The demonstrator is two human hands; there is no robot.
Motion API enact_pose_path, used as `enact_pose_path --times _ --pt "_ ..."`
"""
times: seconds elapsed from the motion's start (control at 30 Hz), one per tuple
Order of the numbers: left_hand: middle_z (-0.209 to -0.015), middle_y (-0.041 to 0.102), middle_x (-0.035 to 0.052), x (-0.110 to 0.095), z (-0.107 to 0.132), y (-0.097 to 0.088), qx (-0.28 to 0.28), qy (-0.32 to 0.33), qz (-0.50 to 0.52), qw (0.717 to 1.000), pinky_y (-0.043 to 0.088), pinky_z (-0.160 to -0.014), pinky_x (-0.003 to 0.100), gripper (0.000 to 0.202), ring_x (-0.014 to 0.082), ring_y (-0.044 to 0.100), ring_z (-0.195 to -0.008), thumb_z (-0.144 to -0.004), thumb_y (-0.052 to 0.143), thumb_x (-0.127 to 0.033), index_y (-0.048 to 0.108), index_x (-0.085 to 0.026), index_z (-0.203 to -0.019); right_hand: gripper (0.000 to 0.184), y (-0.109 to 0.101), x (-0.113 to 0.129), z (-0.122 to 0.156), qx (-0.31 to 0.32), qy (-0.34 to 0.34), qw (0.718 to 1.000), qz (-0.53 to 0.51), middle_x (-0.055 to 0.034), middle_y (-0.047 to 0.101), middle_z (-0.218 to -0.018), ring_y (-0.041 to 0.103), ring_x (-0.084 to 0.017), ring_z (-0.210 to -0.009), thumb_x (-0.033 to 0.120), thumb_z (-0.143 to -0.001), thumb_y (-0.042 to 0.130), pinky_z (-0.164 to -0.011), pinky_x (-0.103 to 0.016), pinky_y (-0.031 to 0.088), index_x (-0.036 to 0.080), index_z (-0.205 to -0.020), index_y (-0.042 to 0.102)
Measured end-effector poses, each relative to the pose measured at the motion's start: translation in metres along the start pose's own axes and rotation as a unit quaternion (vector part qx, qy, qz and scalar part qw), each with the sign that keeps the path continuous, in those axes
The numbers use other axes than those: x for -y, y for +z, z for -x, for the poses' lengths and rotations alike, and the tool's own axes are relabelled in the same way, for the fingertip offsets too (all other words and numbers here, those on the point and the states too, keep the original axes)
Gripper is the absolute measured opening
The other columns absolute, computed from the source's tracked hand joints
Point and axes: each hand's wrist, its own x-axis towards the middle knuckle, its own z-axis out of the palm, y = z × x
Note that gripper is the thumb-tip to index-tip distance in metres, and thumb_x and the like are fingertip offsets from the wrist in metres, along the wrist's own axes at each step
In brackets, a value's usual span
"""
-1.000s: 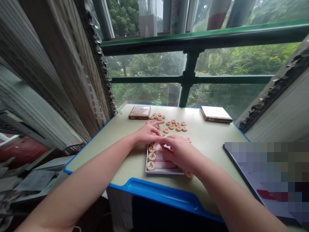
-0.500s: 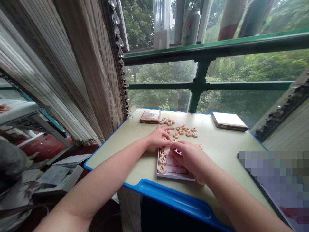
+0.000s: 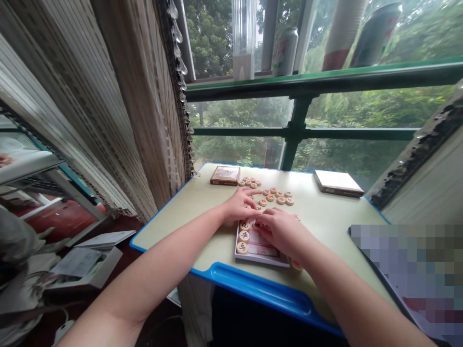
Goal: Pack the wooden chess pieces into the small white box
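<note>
A shallow box (image 3: 262,260) lies on the table, with a pink-and-white inside. Round wooden Chinese chess pieces (image 3: 242,247) with black characters form a column along its left side. My left hand (image 3: 239,204) rests over the far left corner of the box, fingers spread, partly covering pieces there. Above the inside of the box, my right hand (image 3: 278,227) has its fingers pinched; what looks like a piece's edge shows under the fingertips, mostly hidden. Loose pieces (image 3: 270,197), several with red characters, lie beyond both hands. Another piece (image 3: 296,264) sits beside the box's near right corner.
A brown box (image 3: 224,175) stands at the back left, beside a small cluster of pieces (image 3: 250,182). A white-topped box (image 3: 338,183) lies at the back right. The table (image 3: 181,212) has a blue edge with a trough (image 3: 260,291). Cans (image 3: 285,50) stand on the sill.
The view has shifted slightly. My right hand stays pinched over the box, with its fingertips a little nearer the left column. My left hand is almost unchanged.
</note>
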Motion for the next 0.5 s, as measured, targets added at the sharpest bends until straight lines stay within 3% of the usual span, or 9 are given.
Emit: enact_pose_path --times 0.07,0.17,0.27,0.5 --pt "-0.134 0.053 0.0014 -0.0003 0.0001 -0.0001 -0.001 0.002 -0.001 1.0 0.022 -0.111 0.044 0.008 0.029 0.032 -0.129 -0.067 0.066 -0.016 0.073 -0.019 -0.063 0.026 0.0013 0.0006 -0.0004 -0.004 0.013 1.0 -0.003 -0.0082 0.068 -0.092 0.059 -0.021 -0.084 0.024 -0.086 0.051 -0.072 -0.031 0.044 0.022 -0.105 0.068" --pt "-0.131 0.055 0.0017 0.0004 0.0001 -0.0001 -0.004 0.006 0.003 1.0 0.023 -0.111 0.045 0.009 0.0288 0.034 -0.128 -0.067 0.067 -0.016 0.073 -0.02 -0.062 0.03 0.0032 -0.0007 -0.0008 -0.001 0.016 1.0 -0.02 -0.0064 0.068 -0.088 0.06 -0.019 -0.078 0.018 -0.084 0.052 -0.069 -0.029 0.044 0.024 -0.11 0.065" --pt "-0.13 0.056 0.0023 0.0018 0.0 0.0002 -0.004 0.008 0.01 1.0 0.023 -0.11 0.046 0.007 0.0291 0.035 -0.127 -0.067 0.069 -0.02 0.072 -0.02 -0.061 0.03 0.0047 -0.0034 -0.0014 0.002 -0.007 0.999 -0.031 -0.0062 0.068 -0.091 0.06 -0.018 -0.082 0.012 -0.082 0.051 -0.072 -0.028 0.044 0.023 -0.104 0.069" --pt "-0.125 0.06 0.0053 0.0021 -0.001 0.0011 -0.014 0.004 0.025 1.0 0.026 -0.108 0.044 0.006 0.0276 0.041 -0.125 -0.065 0.068 -0.017 0.072 -0.019 -0.061 0.024 0.0034 -0.0007 -0.0011 -0.008 -0.011 1.0 -0.021 -0.0072 0.068 -0.091 0.06 -0.018 -0.083 0.02 -0.085 0.052 -0.073 -0.029 0.043 0.022 -0.101 0.069"
